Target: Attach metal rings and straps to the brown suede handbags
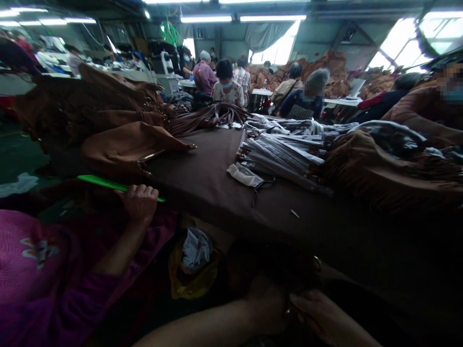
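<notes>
Low in front of me, below the table edge, my left hand (268, 300) reaches into deep shadow. Its fingers are dark and smeared, so their pose is hidden. Close beside it on the right, my right hand (316, 311) is closed in a pinch, thumb toward the left hand. A small shiny metal piece (288, 312) glints between the two hands. The dark material around them is too dim to name. Just above my right hand shows a gold-coloured metal ring (317, 263).
A co-worker's hand (142, 201) at left grips a green comb (103, 182). On the brown-covered table (206, 164) lie brown bags (126, 142), brown straps (206, 118), wrapped straps (278, 156), a fringed brown piece (369, 164) and a small pouch (245, 174). A yellow bag (181, 284) stands below.
</notes>
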Motion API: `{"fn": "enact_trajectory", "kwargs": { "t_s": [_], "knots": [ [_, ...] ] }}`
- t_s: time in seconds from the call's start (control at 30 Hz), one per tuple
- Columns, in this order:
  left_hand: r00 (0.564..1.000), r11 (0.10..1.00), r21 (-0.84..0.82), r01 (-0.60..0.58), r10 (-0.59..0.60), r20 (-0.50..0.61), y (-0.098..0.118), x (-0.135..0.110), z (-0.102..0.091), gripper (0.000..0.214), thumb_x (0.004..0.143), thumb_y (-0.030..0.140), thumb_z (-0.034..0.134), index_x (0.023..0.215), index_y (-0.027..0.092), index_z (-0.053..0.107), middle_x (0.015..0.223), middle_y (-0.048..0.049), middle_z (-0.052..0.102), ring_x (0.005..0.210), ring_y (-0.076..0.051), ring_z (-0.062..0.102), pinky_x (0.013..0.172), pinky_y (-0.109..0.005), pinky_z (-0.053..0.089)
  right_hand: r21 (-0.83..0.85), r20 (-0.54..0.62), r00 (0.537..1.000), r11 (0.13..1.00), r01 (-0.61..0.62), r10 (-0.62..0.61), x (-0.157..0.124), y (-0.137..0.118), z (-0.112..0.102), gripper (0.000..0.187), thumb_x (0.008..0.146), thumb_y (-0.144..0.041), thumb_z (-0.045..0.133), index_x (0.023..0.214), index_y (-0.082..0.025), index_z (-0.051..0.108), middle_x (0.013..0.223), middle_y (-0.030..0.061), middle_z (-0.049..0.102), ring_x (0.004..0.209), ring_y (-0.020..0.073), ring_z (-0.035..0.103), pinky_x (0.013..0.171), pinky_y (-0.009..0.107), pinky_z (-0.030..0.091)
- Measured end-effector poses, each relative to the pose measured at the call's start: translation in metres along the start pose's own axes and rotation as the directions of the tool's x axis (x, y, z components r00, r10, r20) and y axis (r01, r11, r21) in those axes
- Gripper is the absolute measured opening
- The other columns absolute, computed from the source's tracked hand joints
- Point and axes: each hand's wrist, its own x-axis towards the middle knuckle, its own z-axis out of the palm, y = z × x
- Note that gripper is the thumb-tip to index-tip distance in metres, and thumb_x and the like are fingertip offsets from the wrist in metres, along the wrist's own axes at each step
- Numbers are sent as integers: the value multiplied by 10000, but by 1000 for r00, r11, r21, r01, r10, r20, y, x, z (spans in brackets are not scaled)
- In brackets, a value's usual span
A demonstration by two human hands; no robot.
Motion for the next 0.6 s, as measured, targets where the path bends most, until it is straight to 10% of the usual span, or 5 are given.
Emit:
{"fn": "enact_trajectory", "kwargs": {
  "t_s": [0.1, 0.23, 0.4, 0.6],
  "knots": [
    [986, 999, -5, -53, 53, 158, 74, 30, 103, 401, 732, 610, 673, 732, 210, 642, 720, 18, 659, 773, -176, 650, 720, -269, 460, -139, -122, 984, 983, 116, -133, -7, 0, 2, 683, 682, -858, 497, 624, -179, 554, 478, -7, 505, 422, 109, 450, 423, 227, 321],
    [963, 996, -79, 48, -25, 267, 86, 29, 203, 397, 770, 556, 685, 983, 223, 646, 1024, -9, 698, 963, -209, 646, 867, -303, 467, -551, -333, 849, 816, 177, -410, -23, -6, 8, 621, 869, -730, 367, 971, -191, 657, 1014, 141, 703, 890, 280, 665, 750, 339, 494],
    [957, 967, -250, -42, 111, 269, 52, 5, 230, 340, 850, 379, 627, 1156, 232, 607, 1240, -40, 625, 1222, -230, 516, 1054, -340, 387, -840, -173, 834, 521, 152, -524, -29, -35, 42, 578, 939, -594, 380, 1257, -177, 623, 1434, 197, 462, 1331, 424, 385, 990, 509, 427],
    [992, 934, -356, 10, 36, 124, 48, -11, 236, 436, 944, 357, 444, 1345, 189, 463, 1374, -118, 513, 1238, -236, 480, 1040, -368, 395, -808, -335, 817, 589, 7, -470, -31, -58, 79, 678, 952, -586, 394, 1369, -67, 521, 1393, 264, 481, 1165, 368, 582, 943, 423, 489]
  ]
}}
